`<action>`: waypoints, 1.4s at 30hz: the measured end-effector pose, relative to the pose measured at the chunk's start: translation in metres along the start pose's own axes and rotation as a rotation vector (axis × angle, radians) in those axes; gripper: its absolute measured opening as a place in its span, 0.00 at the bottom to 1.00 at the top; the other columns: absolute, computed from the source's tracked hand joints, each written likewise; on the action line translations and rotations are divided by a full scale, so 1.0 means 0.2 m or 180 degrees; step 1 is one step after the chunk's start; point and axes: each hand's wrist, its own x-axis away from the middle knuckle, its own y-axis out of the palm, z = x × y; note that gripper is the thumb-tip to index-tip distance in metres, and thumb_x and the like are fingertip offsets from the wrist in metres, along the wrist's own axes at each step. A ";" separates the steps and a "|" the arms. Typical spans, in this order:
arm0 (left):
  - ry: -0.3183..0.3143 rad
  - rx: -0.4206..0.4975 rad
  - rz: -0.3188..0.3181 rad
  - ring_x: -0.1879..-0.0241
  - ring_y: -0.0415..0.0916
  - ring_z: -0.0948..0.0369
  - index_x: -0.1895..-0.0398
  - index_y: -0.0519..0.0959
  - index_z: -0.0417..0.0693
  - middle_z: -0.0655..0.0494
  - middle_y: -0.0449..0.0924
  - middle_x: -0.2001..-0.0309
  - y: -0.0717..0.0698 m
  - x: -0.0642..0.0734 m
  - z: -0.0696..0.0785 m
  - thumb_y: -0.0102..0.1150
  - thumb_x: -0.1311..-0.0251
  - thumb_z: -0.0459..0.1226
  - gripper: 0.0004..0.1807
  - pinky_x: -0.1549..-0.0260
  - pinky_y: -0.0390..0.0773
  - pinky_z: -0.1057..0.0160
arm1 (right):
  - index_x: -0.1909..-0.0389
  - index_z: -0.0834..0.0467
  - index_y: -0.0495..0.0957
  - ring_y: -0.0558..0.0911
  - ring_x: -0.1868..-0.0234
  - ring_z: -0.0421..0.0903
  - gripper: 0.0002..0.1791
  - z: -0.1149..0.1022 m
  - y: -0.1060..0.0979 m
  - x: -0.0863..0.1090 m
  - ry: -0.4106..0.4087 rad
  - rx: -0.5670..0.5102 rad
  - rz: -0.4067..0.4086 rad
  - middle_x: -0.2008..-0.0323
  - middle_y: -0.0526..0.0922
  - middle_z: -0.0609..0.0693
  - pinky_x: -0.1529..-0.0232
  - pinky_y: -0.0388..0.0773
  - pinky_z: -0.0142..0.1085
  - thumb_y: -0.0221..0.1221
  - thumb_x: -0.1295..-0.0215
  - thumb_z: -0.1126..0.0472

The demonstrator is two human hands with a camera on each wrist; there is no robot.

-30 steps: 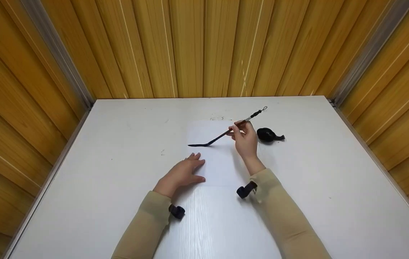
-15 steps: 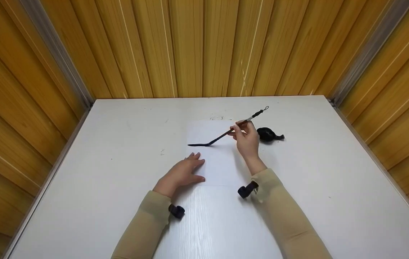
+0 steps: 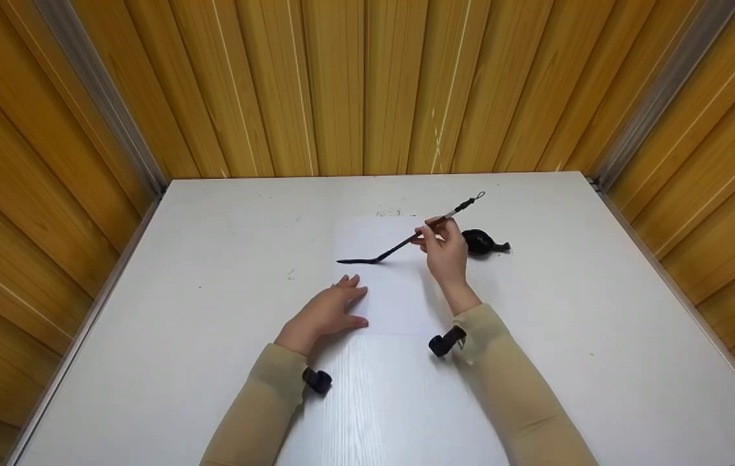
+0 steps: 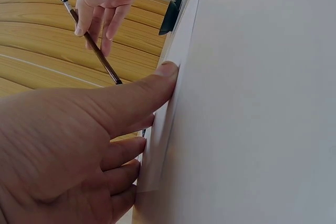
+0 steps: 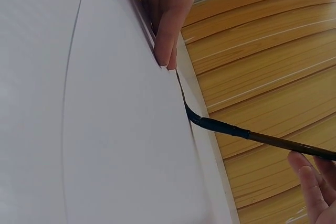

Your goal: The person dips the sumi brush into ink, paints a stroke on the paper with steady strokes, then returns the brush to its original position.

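Observation:
My right hand (image 3: 447, 254) pinches a calligraphy brush (image 3: 400, 244) by its brown shaft, fingers around the middle. The brush slants up to the right, its hanging loop at the top end. In the right wrist view the brush's black bristles (image 5: 220, 126) bend against a white paper sheet (image 5: 121, 119). A short black stroke (image 3: 354, 261) runs left from the bristles across the upper half of the sheet. My left hand (image 3: 329, 309) rests at the sheet's left edge with fingers extended. In the left wrist view its thumb (image 4: 167, 70) lies on the paper.
A small rounded black dish (image 3: 479, 243) with a stubby handle sits just right of my right hand. The white table (image 3: 225, 310) has faint dark smudges behind the paper. Yellow wood-look walls (image 3: 367, 90) stand at the back and both sides.
My right hand and the brush have shifted slightly to the right, and the black stroke has grown a little longer at its right end. The left hand has stayed in place.

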 end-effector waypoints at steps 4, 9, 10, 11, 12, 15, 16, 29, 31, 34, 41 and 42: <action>-0.0001 0.0000 -0.0007 0.17 0.47 0.50 0.26 0.70 0.46 0.49 0.55 0.18 0.00 0.00 0.00 0.73 0.39 0.44 0.39 0.18 0.52 0.46 | 0.54 0.72 0.76 0.92 0.70 0.48 0.08 0.00 -0.01 0.00 0.0068 -0.0038 0.0015 0.61 0.87 0.71 0.73 0.85 0.28 0.60 0.28 0.70; 0.0010 0.0006 0.0004 0.17 0.47 0.50 0.26 0.70 0.46 0.49 0.55 0.18 0.00 -0.01 0.00 0.72 0.38 0.44 0.38 0.18 0.52 0.47 | 0.53 0.71 0.76 0.92 0.69 0.49 0.08 0.00 -0.01 -0.01 0.0101 -0.0008 0.0036 0.60 0.87 0.71 0.72 0.86 0.30 0.60 0.28 0.69; 0.0012 0.0010 0.0008 0.17 0.47 0.50 0.26 0.70 0.46 0.49 0.55 0.18 0.00 -0.01 0.00 0.72 0.38 0.44 0.38 0.18 0.52 0.46 | 0.53 0.71 0.76 0.91 0.70 0.48 0.08 0.00 -0.02 -0.01 0.0096 0.0013 0.0035 0.60 0.87 0.70 0.71 0.86 0.30 0.60 0.28 0.70; 0.0015 0.0014 0.0011 0.17 0.47 0.50 0.26 0.70 0.46 0.49 0.56 0.18 0.00 -0.01 0.00 0.72 0.38 0.44 0.38 0.18 0.53 0.46 | 0.53 0.71 0.76 0.91 0.70 0.46 0.08 0.00 -0.02 -0.01 0.0088 0.0033 0.0033 0.60 0.87 0.70 0.71 0.86 0.30 0.60 0.28 0.70; 0.0016 0.0020 0.0014 0.17 0.48 0.49 0.26 0.70 0.46 0.48 0.56 0.18 0.00 -0.01 0.00 0.72 0.38 0.44 0.38 0.18 0.53 0.46 | 0.53 0.70 0.76 0.91 0.70 0.45 0.08 0.00 -0.02 -0.01 0.0090 0.0035 0.0034 0.60 0.87 0.70 0.71 0.86 0.30 0.60 0.28 0.70; 0.0010 0.0021 0.0013 0.17 0.48 0.50 0.26 0.70 0.46 0.49 0.56 0.18 0.00 -0.01 0.00 0.72 0.38 0.44 0.38 0.18 0.53 0.46 | 0.53 0.71 0.76 0.90 0.72 0.40 0.07 0.01 -0.03 -0.01 0.0089 0.0016 0.0027 0.61 0.87 0.69 0.71 0.86 0.30 0.59 0.28 0.70; 0.0007 0.0019 0.0013 0.17 0.47 0.50 0.26 0.70 0.46 0.49 0.56 0.18 0.00 -0.01 0.00 0.72 0.38 0.44 0.38 0.18 0.53 0.46 | 0.53 0.71 0.76 0.90 0.72 0.39 0.07 0.00 -0.03 -0.01 0.0091 0.0011 0.0027 0.61 0.87 0.69 0.72 0.86 0.29 0.59 0.28 0.70; -0.0011 0.0007 0.0015 0.17 0.48 0.50 0.26 0.70 0.47 0.49 0.56 0.18 0.00 -0.01 0.00 0.72 0.38 0.44 0.38 0.18 0.53 0.46 | 0.51 0.75 0.74 0.89 0.62 0.69 0.11 -0.02 -0.06 0.00 0.0047 0.0084 -0.0019 0.58 0.85 0.74 0.70 0.85 0.28 0.58 0.27 0.71; -0.0013 -0.0009 0.0010 0.17 0.48 0.50 0.26 0.70 0.47 0.49 0.56 0.18 0.00 -0.01 0.00 0.72 0.38 0.44 0.39 0.18 0.53 0.46 | 0.50 0.76 0.74 0.87 0.60 0.73 0.11 -0.03 -0.06 0.00 0.0063 0.0102 -0.0023 0.57 0.85 0.75 0.69 0.86 0.31 0.57 0.27 0.72; 0.0006 -0.0018 0.0013 0.17 0.48 0.50 0.26 0.71 0.46 0.48 0.56 0.19 0.00 0.00 0.00 0.73 0.39 0.44 0.39 0.19 0.53 0.46 | 0.50 0.76 0.74 0.87 0.60 0.73 0.10 0.00 -0.07 -0.02 0.0075 0.0095 -0.0025 0.57 0.85 0.75 0.69 0.87 0.31 0.57 0.27 0.72; -0.0020 -0.0024 0.0000 0.17 0.48 0.50 0.26 0.70 0.46 0.49 0.56 0.19 -0.01 0.00 0.00 0.72 0.38 0.45 0.38 0.18 0.53 0.46 | 0.51 0.72 0.75 0.92 0.67 0.54 0.10 0.01 -0.08 -0.02 0.0110 0.0000 0.0024 0.58 0.85 0.73 0.71 0.84 0.27 0.59 0.27 0.70; -0.0018 -0.0017 0.0005 0.17 0.48 0.50 0.26 0.70 0.46 0.49 0.56 0.19 -0.01 0.00 0.00 0.72 0.38 0.45 0.38 0.18 0.53 0.46 | 0.51 0.72 0.75 0.92 0.69 0.50 0.09 0.01 -0.08 -0.02 0.0105 -0.0004 0.0027 0.58 0.86 0.72 0.72 0.84 0.27 0.59 0.27 0.71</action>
